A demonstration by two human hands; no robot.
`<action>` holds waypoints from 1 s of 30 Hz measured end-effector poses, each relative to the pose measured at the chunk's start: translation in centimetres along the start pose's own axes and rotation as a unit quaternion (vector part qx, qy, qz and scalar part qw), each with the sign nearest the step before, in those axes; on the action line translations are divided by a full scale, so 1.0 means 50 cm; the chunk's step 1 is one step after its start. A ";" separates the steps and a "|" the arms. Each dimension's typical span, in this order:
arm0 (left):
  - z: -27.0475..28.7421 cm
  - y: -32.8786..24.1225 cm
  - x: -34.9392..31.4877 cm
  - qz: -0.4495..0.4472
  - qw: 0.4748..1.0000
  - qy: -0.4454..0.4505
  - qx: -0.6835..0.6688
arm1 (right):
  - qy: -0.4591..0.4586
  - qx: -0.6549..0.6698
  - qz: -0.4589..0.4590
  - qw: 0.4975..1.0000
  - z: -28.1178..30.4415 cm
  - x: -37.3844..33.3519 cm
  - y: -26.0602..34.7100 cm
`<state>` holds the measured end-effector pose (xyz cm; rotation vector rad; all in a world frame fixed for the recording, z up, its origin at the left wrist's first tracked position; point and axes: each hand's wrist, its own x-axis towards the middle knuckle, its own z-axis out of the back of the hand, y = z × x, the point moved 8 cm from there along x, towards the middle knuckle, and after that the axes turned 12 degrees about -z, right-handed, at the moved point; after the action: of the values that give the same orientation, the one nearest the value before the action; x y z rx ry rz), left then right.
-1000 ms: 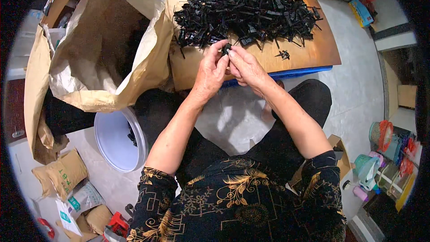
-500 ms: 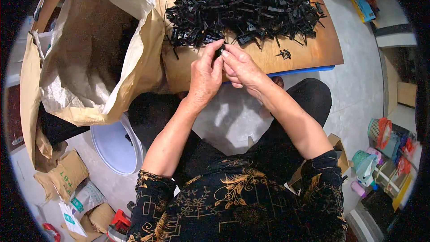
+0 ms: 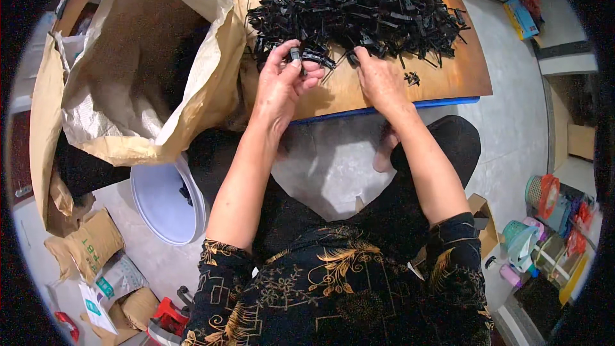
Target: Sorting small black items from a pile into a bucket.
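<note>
A heap of black plastic parts (image 3: 359,16), many with thin rods, covers the far side of the wooden board (image 3: 339,93). Above the board's near left part, my left hand (image 3: 282,80) pinches a small dark plastic part (image 3: 295,55) between thumb and fingers; a longer black piece shows beside its fingertips. My right hand (image 3: 382,83) reaches to the near edge of the heap, its fingertips closed at a black plastic part that they partly cover. A few small black pieces (image 3: 412,79) lie apart on the board, right of my right hand.
A large open paper sack (image 3: 211,70) stands left of the board. Below it is a round white tub (image 3: 163,208) with black bits inside. Brown packages (image 3: 96,243) and a red object (image 3: 168,321) lie lower left. Baskets and bags (image 3: 520,243) crowd the right.
My hands, together at the board's near edge before, have parted. The left has moved slightly left and up with a dark part; the right has moved right to the heap.
</note>
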<state>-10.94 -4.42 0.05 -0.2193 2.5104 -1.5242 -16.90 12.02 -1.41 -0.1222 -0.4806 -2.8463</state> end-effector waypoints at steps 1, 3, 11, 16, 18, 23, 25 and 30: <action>0.003 0.012 -0.004 0.025 0.999 -0.012 -0.025 | -0.002 0.000 0.001 1.000 -0.007 0.001 -0.004; 0.013 0.022 -0.012 0.052 0.996 -0.035 -0.064 | -0.010 -0.042 0.011 0.999 -0.011 0.006 0.008; 0.032 0.075 -0.043 0.119 0.989 -0.037 -0.078 | 0.008 0.039 0.068 0.997 0.001 -0.013 0.054; 0.004 0.063 -0.042 0.041 0.985 -0.002 0.167 | 0.057 0.351 -0.066 0.932 -0.010 0.029 0.002; -0.024 0.044 -0.038 -0.049 0.972 0.056 0.222 | 0.082 0.435 -0.088 0.892 -0.020 0.036 0.002; -0.043 0.023 -0.033 -0.142 0.931 0.062 0.330 | 0.107 0.555 -0.133 0.814 -0.017 0.034 0.009; -0.060 0.006 -0.035 -0.182 0.921 0.080 0.335 | 0.121 0.577 -0.148 0.794 -0.010 0.025 0.015; -0.081 -0.002 -0.030 -0.175 0.909 0.142 0.350 | 0.214 0.563 -0.134 0.787 -0.007 -0.006 0.033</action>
<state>-10.45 -0.67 2.10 -0.3644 1.9820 -2.6541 -16.21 10.48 -1.26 0.8311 -2.0334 -2.1682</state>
